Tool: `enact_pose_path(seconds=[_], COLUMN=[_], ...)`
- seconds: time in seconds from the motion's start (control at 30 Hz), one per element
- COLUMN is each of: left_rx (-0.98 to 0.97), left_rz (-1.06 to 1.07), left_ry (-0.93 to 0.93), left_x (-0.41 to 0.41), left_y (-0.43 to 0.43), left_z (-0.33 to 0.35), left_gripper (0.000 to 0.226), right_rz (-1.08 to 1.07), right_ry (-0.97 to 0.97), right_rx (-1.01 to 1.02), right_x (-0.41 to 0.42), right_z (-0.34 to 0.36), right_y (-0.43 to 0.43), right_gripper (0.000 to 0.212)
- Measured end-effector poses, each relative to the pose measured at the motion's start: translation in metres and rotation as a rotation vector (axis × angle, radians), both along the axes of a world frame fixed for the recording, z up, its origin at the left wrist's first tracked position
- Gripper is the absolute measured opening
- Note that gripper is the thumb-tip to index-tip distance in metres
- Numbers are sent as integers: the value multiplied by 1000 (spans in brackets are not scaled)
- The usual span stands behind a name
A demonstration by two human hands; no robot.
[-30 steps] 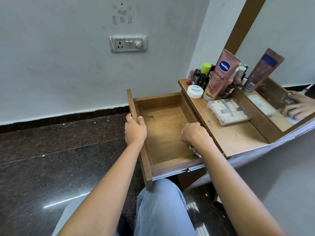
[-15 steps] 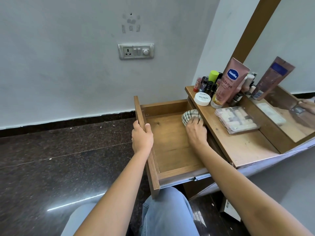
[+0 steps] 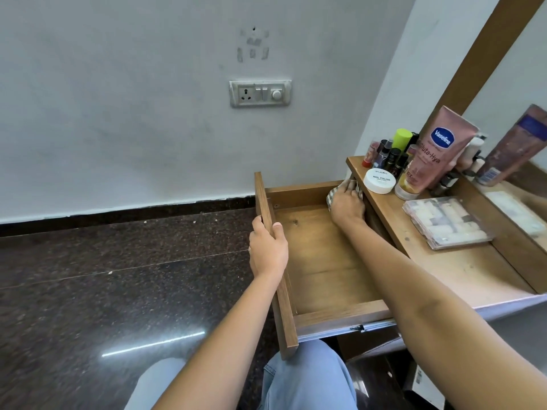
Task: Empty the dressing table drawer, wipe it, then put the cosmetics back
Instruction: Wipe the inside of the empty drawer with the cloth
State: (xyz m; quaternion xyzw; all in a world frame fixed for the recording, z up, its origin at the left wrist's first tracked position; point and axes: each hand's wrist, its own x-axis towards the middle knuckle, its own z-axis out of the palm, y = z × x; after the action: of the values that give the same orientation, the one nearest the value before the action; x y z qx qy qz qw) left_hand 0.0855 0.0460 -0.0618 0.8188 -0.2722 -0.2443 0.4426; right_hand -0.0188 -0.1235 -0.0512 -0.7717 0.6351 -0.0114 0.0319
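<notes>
The wooden drawer (image 3: 319, 261) is pulled out of the dressing table (image 3: 461, 270) and holds nothing but my hand and a cloth. My left hand (image 3: 268, 251) grips the drawer's front panel (image 3: 276, 279). My right hand (image 3: 347, 204) presses a checked cloth (image 3: 331, 197) into the drawer's far right corner, and mostly hides it. On the tabletop stand a white nail polish remover jar (image 3: 379, 180), a pink Vaseline tube (image 3: 435, 152), several small bottles (image 3: 390, 155) and a clear plastic case (image 3: 447, 221).
A mirror (image 3: 521, 137) with a wooden frame rises behind the tabletop. A switch and socket plate (image 3: 260, 93) sits on the white wall. Dark polished stone floor (image 3: 118, 276) lies left of the drawer. My knees in blue jeans (image 3: 307, 380) are under it.
My right hand has slid the cloth from the drawer's near right side up to its far right corner. My left hand has kept its grip on the front panel.
</notes>
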Motion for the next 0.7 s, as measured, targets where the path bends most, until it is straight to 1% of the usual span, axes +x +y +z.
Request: enact_pose_path(seconds=[0.1, 0.13, 0.2, 0.23, 0.27, 0.33, 0.4, 0.57, 0.7], left_rx=[-14, -16, -22, -24, -26, -25, -22, -37, -44], left_rz=[3, 5, 4, 0, -3, -3, 2, 15, 30], left_ry=[21, 27, 33, 37, 42, 46, 41, 46, 49], left_x=[0, 1, 1, 1, 1, 2, 1, 1, 1], left_y=[1, 0, 0, 0, 0, -1, 0, 1, 0], left_z=[1, 0, 0, 0, 1, 1, 2, 4, 3], left_gripper=[52, 52, 52, 52, 52, 52, 51, 49, 47], right_rz=[-32, -30, 21, 83, 179, 405, 538, 540, 538], right_ry=[-170, -249, -391, -433, -454, -465, -461, -554, -581], right_rx=[-7, -3, 31, 44, 66, 198, 271, 376, 531], right_x=[12, 17, 30, 38, 48, 69, 83, 78, 65], right_z=[0, -1, -2, -2, -3, -4, -7, -12, -16], right_y=[0, 2, 11, 16, 21, 31, 37, 36, 41], right_gripper=[75, 71, 46, 38, 42, 62, 70, 74, 68])
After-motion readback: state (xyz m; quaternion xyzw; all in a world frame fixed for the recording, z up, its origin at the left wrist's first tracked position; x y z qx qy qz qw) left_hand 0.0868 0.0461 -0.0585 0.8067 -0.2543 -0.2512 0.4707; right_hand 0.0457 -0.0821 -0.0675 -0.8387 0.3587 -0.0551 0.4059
